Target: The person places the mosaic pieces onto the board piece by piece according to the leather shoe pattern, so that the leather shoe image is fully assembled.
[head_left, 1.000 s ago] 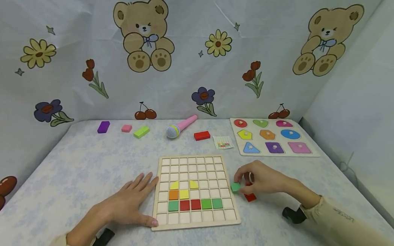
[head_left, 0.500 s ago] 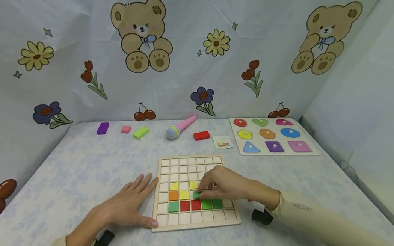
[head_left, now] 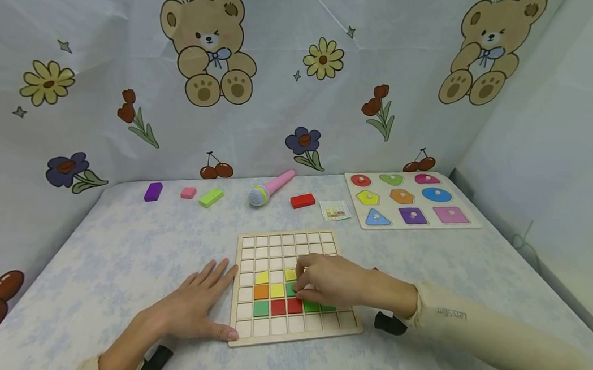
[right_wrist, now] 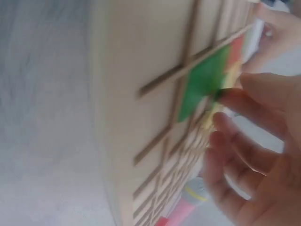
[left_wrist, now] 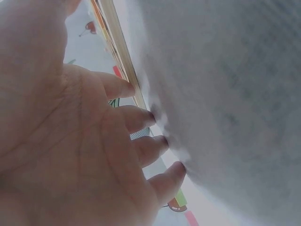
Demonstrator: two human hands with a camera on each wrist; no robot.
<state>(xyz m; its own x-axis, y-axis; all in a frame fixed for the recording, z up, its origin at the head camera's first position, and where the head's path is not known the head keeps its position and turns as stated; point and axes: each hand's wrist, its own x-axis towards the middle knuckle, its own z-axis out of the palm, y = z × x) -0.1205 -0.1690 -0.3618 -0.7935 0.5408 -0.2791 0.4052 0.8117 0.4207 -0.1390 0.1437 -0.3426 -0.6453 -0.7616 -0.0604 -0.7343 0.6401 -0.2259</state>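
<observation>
Green tile (head_left: pixel 290 290) is now at the grid board (head_left: pixel 289 243), in the row just above the red tiles (head_left: pixel 286 307); one second ago you pinched it on the table, right of the board. Your right hand (head_left: pixel 328 280) has come over the board, and its curled fingers (right_wrist: pixel 244 101) hold the tile in a cell, so I judge the placing is almost done. It is not clear if the tile sits fully flat. Your left hand (head_left: pixel 194 307) has not moved: it lies flat with straight fingers on the table, touching the left edge of the board and holding nothing. Behind the board, near the far wall, lie a red block (head_left: pixel 302 201), a small card (head_left: pixel 335 210) and a pink microphone (head_left: pixel 271 187). Right of them, behind the board, is the shape puzzle (head_left: pixel 469 221).
</observation>
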